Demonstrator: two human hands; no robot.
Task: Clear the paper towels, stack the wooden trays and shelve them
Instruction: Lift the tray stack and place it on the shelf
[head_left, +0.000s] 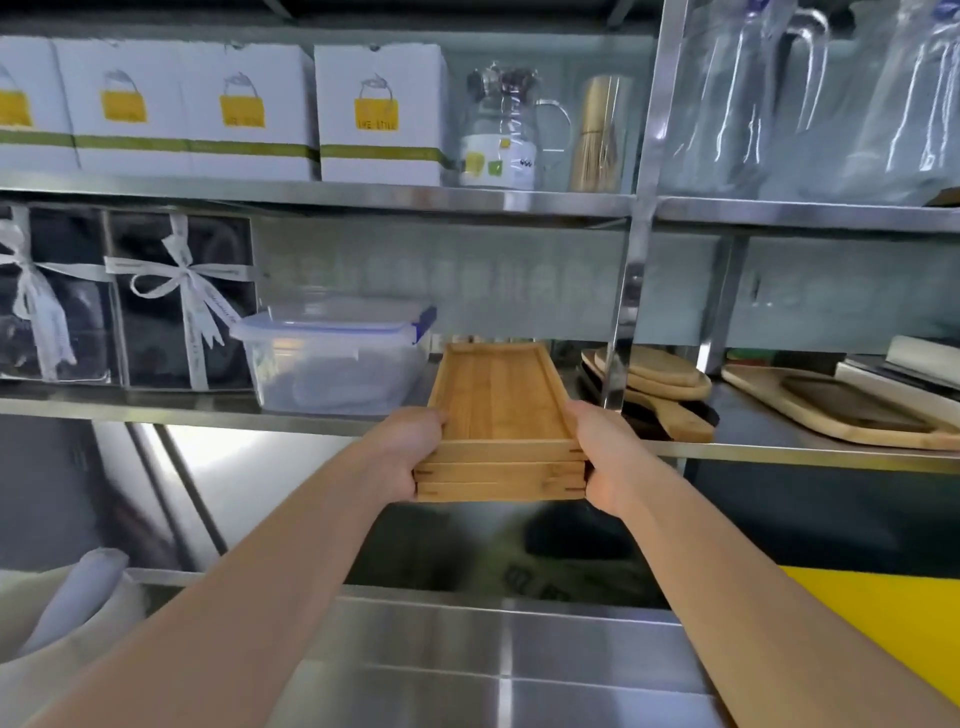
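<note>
A stack of three wooden trays is held level, its far end over the steel shelf and its near end out past the shelf's front edge. My left hand grips the stack's near left corner. My right hand grips the near right corner. The stack sits between a clear plastic container on the left and a steel upright post on the right. No paper towels are in view.
Round and rectangular wooden boards lie on the shelf right of the post. Ribboned black gift boxes stand at the left. White cartons, a glass jar and pitchers fill the upper shelf. A steel counter lies below.
</note>
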